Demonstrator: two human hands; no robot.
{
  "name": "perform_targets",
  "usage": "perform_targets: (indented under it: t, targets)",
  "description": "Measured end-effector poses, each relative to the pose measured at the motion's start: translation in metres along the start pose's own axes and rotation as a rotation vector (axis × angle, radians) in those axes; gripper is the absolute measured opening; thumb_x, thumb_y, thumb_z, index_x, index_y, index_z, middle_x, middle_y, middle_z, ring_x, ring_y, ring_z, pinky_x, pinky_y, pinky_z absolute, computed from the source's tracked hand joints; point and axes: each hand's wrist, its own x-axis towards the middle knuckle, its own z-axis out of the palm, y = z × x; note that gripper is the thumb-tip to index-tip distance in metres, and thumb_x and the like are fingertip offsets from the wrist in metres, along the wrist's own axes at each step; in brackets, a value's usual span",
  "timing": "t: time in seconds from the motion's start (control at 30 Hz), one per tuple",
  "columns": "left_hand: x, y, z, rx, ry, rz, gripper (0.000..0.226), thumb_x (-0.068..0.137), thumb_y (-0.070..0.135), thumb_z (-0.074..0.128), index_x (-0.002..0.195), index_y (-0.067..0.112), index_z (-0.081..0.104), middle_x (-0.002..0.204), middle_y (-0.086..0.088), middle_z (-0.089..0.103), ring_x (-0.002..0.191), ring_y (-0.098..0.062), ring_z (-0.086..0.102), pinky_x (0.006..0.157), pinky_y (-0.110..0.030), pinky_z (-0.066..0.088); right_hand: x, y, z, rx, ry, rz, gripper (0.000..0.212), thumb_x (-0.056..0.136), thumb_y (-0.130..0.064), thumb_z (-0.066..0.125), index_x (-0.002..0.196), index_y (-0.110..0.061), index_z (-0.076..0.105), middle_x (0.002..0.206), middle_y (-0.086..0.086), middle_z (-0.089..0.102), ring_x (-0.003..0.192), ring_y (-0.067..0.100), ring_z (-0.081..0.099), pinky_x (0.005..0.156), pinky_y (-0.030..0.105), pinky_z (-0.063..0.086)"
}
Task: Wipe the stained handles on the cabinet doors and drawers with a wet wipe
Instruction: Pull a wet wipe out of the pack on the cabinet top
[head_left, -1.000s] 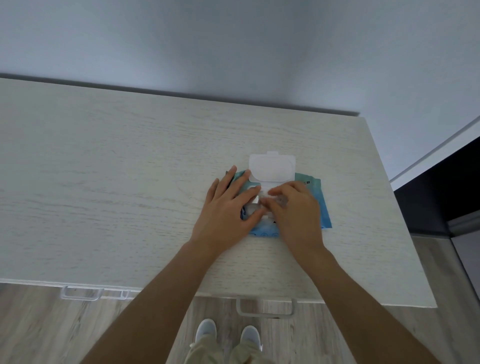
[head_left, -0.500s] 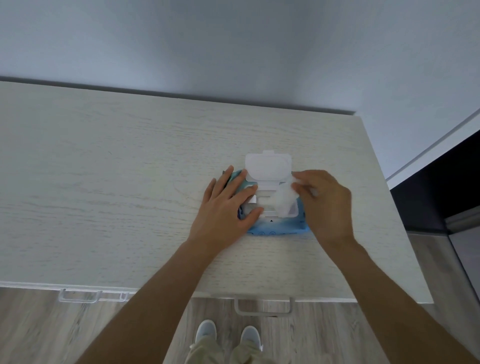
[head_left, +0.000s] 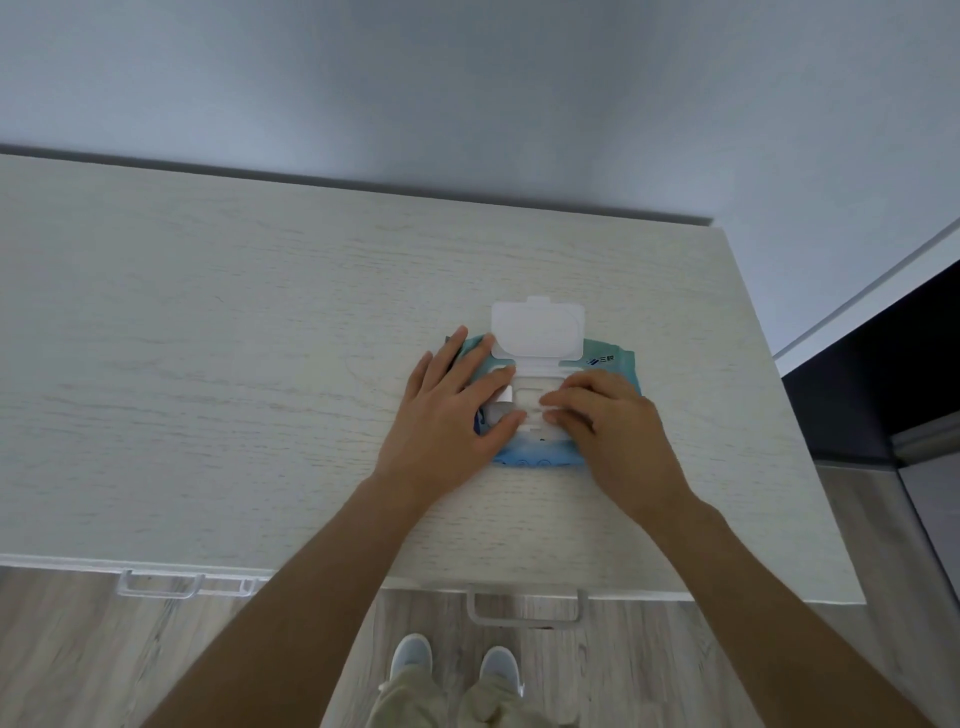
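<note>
Now blue wipe pack (head_left: 610, 364), white lid (head_left: 537, 328) up.

This looks like a room in a home: a low cabinet with a pale whitewashed wood-grain surface (head_left: 260, 364) stands against a plain grey-blue painted wall (head_left: 467, 104), clear plastic bar handles (head_left: 523, 608) line its front edge, and grey wood-look plank flooring (head_left: 78, 665) runs below (a dark doorway (head_left: 883, 374) opens at right).

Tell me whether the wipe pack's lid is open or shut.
Open. The white lid is flipped back away from the person, lying flat beyond the opening of the wipe pack.
</note>
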Motion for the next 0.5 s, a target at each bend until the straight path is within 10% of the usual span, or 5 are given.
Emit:
perform_targets:
  t: [0.17,0.5]
  targets:
    - [0.000,-0.001,0.000,-0.012,-0.009,0.007,0.054,0.087,0.054,0.044,0.124,0.018,0.062,0.145,-0.006,0.045,0.143,-0.022,0.022,0.112,-0.050,0.028,0.015,-0.001,-0.006,0.219,0.164,0.341,0.015,0.087,-0.016,0.066,0.100,-0.010,0.071,0.092,0.000,0.064,0.074,0.000,0.055,0.073,0.003,0.041]
    - [0.001,0.000,-0.002,-0.015,-0.026,-0.005,0.061,0.087,0.055,0.044,0.134,0.017,0.054,0.146,-0.006,0.044,0.143,-0.023,0.022,0.112,-0.051,0.028,-0.008,0.000,0.017,-0.176,0.193,0.073,0.030,0.090,-0.025,0.050,0.097,-0.005,0.071,0.087,0.010,0.064,0.080,0.026,0.057,0.072,0.034,0.051]
